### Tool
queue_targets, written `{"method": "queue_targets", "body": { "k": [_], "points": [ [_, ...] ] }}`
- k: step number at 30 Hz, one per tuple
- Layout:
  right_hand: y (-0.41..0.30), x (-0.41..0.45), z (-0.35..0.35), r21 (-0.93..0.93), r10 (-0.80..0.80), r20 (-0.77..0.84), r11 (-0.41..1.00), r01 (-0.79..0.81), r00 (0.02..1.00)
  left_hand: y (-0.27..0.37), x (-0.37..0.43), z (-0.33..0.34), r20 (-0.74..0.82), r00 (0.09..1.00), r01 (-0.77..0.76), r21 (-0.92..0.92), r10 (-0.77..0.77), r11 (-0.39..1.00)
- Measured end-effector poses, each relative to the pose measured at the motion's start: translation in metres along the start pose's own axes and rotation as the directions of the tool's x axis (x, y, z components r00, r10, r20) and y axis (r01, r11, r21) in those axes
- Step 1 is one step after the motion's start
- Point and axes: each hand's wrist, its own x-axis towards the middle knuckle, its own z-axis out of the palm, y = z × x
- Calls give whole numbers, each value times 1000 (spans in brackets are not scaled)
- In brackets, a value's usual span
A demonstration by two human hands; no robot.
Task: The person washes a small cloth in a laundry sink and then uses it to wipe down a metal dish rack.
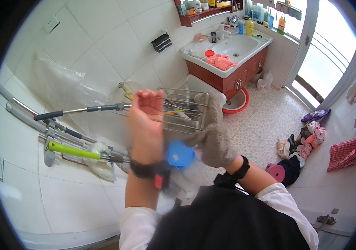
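A metal wire rack (184,123) is up in front of me, above the floor. My left hand (146,120), bare and partly blurred, has its fingers curled at the rack's left end, palm side towards me; it hides that end. A fuzzy grey-brown mitt covers my right hand (217,147). Along the rack's right end lies the mitt's finger part, partly behind the wires, so the fingers inside are hidden. Beneath the rack, a blue plastic container (181,155) is on the floor.
Mop poles, one with a green handle (73,150), lean along the left wall. Ahead stands a washbasin (228,51) on a red cabinet, with a red-rimmed basin (238,101) below. Bags and cloths (306,140) lie on the floor at right, near a glass door (324,47).
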Motion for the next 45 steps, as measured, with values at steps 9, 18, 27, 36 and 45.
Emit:
{"method": "queue_targets", "body": {
  "k": [9, 18, 27, 36, 45],
  "points": [
    [37, 12, 28, -219, 110, -73, 968, -123, 991, 12, 15, 7, 97, 993, 89, -163, -74, 982],
    [-19, 21, -20, -340, -285, -135, 913, 226, 949, -13, 9, -12, 8, 996, 93, -95, -92, 991],
    [5, 26, -4, 361, 145, -4, 923, -133, 989, 9, 13, 0, 283, 938, 241, -114, -201, 964],
    [3, 25, -12, -295, -34, 150, 952, 78, 988, 17, 15, -4, 308, 924, 272, -108, -228, 956],
    [26, 35, -16, -582, 128, 58, 810, -71, 990, 10, -3, 6, 164, 879, 412, 210, -447, 887]
  ]
}}
